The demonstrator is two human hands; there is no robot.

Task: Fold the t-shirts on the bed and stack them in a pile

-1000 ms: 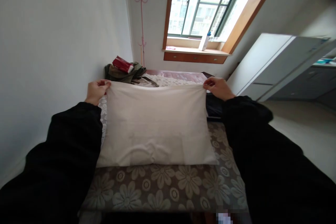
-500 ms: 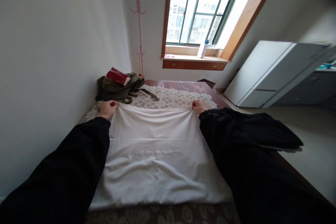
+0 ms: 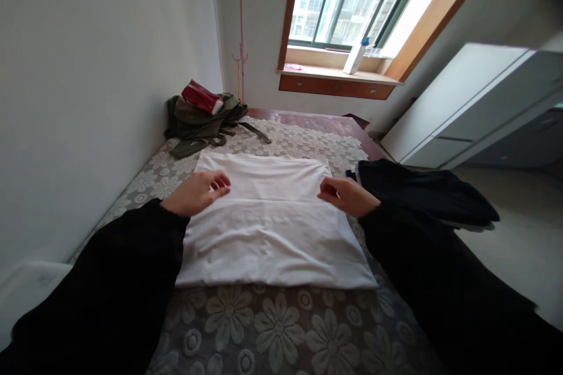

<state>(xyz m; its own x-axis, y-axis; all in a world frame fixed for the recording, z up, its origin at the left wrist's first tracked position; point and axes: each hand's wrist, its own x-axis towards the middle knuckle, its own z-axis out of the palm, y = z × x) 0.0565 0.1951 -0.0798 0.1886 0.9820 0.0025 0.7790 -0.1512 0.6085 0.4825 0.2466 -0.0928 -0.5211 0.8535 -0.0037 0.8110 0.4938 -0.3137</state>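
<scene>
A white cloth, perhaps a garment (image 3: 272, 234), lies flat on the table, with a crease across it and soft wrinkles in its near half. Over its left side hovers my left hand (image 3: 199, 190), fingers curved and apart, holding nothing. My right hand (image 3: 347, 194) is above the cloth's right edge, its fingers bent with a gap between thumb and forefinger and nothing in them. Whether either hand touches the fabric is hard to tell.
A flower-patterned lace tablecloth (image 3: 279, 328) covers the table. At the far left lies a dark green backpack (image 3: 189, 120) with a red pack (image 3: 201, 96) on top. Folded black clothing (image 3: 426, 193) sits at the right edge. A wall runs along the left.
Both hands have let go of the cloth's far edge and drawn back toward me. That edge now lies down flat. The view has tilted downward, showing more tablecloth.
</scene>
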